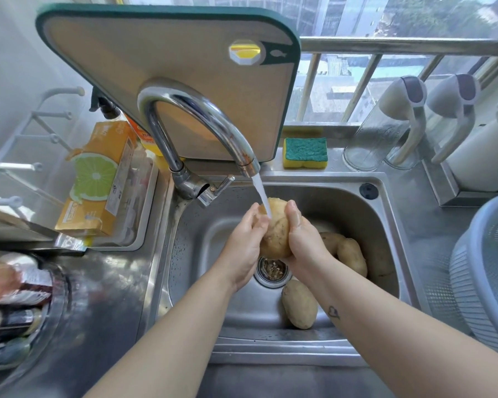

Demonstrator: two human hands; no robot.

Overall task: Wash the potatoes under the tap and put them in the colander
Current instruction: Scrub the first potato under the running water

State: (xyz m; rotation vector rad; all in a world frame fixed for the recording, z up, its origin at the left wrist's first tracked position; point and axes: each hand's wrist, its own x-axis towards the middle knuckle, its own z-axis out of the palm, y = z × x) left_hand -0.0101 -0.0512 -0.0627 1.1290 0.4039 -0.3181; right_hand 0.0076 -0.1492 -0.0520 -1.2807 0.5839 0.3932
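A potato (276, 231) is gripped between the left hand (243, 245) and right hand (305, 239), fingers curled round it, under the stream from the tap (202, 122). Other potatoes (351, 255) are seen lying in the sink (357, 208). The colander (483, 271) is set beside it at right. Print on an orange box (98, 179) picturing a lime is too blurred to be read. A cutting board (184, 67) is propped behind the tap.

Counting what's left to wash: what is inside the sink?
Below the held potato, the drain strainer, half covered. In front, one potato; at right, two potatoes; the right forearm may hide more.
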